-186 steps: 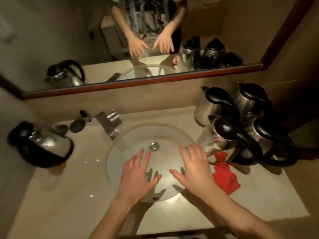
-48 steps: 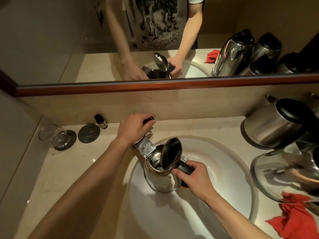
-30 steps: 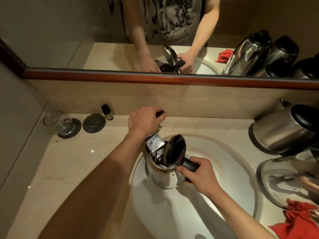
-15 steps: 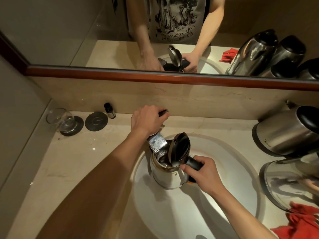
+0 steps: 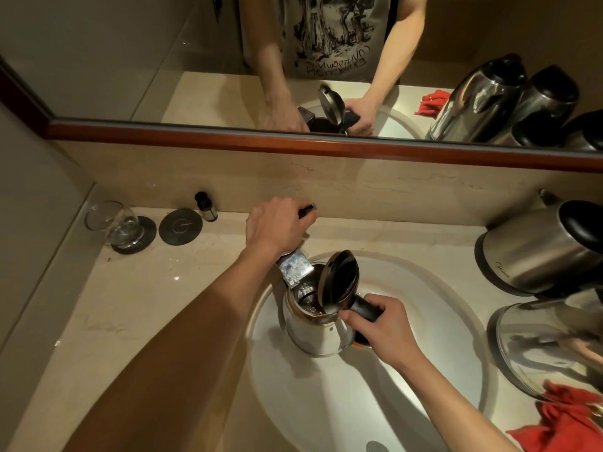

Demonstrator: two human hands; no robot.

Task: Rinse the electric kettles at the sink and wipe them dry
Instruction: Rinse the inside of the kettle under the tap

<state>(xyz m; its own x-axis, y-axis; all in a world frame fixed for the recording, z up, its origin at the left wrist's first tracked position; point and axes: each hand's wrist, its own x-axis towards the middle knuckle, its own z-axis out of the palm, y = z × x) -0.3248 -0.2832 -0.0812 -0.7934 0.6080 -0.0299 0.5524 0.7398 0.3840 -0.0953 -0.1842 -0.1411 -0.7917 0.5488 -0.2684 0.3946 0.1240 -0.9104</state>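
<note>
We grip the kettle (image 5: 318, 324) by its handle with our right hand (image 5: 380, 331), lid up, over the sink (image 5: 434, 308) at six o'clock, mouth under the faucet (image 5: 295, 267) to fill; our left hand (image 5: 275, 225) clasps the faucet's lever.

Warm, dim yellow light washes over a beige stone vanity counter (image 5: 130, 298) and its matching low beige backsplash (image 5: 359, 187). Above that runs a wide wall mirror (image 5: 130, 53) edged by a reddish-brown wooden frame (image 5: 293, 145). A plain pale wall (image 5: 29, 197) closes in the left side.
</note>
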